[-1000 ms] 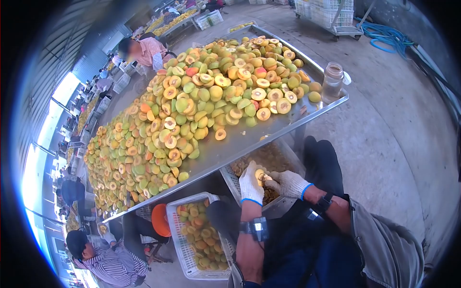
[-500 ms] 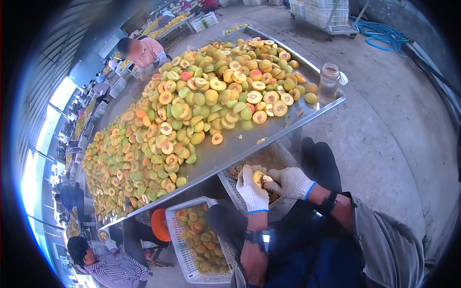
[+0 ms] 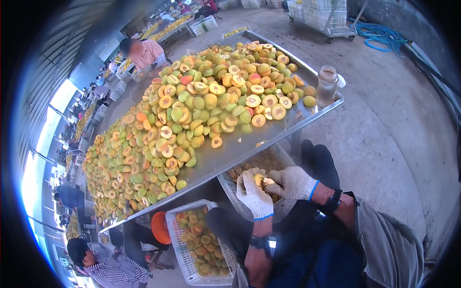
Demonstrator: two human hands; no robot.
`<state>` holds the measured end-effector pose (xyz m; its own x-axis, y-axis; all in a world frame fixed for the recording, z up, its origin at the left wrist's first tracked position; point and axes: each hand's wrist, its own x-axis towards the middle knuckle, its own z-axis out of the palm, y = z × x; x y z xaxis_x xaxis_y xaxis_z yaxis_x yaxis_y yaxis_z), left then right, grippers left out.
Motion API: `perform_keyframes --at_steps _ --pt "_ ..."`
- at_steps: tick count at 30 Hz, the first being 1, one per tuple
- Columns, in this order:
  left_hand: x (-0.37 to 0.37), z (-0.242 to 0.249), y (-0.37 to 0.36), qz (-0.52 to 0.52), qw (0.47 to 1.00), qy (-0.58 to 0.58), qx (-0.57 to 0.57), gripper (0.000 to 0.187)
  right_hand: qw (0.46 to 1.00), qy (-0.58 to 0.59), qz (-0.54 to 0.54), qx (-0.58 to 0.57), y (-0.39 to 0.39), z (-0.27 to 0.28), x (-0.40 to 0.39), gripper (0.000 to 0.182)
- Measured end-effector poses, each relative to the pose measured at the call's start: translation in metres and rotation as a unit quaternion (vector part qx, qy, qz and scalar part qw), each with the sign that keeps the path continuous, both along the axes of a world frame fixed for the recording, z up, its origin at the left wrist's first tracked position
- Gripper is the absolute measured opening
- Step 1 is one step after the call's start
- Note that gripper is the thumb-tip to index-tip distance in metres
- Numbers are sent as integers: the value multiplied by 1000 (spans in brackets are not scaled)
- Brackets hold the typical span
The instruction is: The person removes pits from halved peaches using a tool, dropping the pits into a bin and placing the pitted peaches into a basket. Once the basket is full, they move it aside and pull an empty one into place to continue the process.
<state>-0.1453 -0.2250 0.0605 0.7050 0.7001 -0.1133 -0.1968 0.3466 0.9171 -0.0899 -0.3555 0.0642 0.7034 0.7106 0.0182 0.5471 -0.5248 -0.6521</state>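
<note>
My left hand [image 3: 254, 196], in a white knit glove with a blue cuff, is closed around a yellow peach half [image 3: 259, 179]. My right hand [image 3: 295, 183], gloved alike, is closed close against the same fruit. Something small and pale shows at its fingertips, too small to make out. Both hands are above a white crate [image 3: 283, 152] holding brownish scraps, partly hidden by the gloves. Just beyond them is the metal table [image 3: 204, 170], heaped with halved peaches [image 3: 211, 99], several with the stone showing.
A white crate [image 3: 170, 225] of peach halves stands left of my legs, beside an orange bucket [image 3: 161, 227]. A clear jar [image 3: 327, 85] stands on the table's right corner. One person [image 3: 113, 264] sits at lower left; another [image 3: 146, 53] is across the table. A blue hose [image 3: 382, 36] lies behind.
My left hand has shifted slightly down and right and turned a little around the peach half. My right hand stays against the fruit. The person at lower left has moved an arm.
</note>
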Motion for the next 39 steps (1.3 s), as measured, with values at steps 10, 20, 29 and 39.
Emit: perform_keyframes --at_steps 10,20,29,39 --pt "-1 16 -1 -27 993 -102 54 52 955 272 -44 107 6 31 -25 50" --pt "-3 32 5 -64 997 50 -3 64 963 252 -57 77 8 27 -44 52" --pt "5 31 10 -115 989 90 -26 65 963 247 -61 84 8 12 -44 54" --pt "6 27 26 -280 952 -119 47 65 949 269 -54 156 7 14 -49 47"
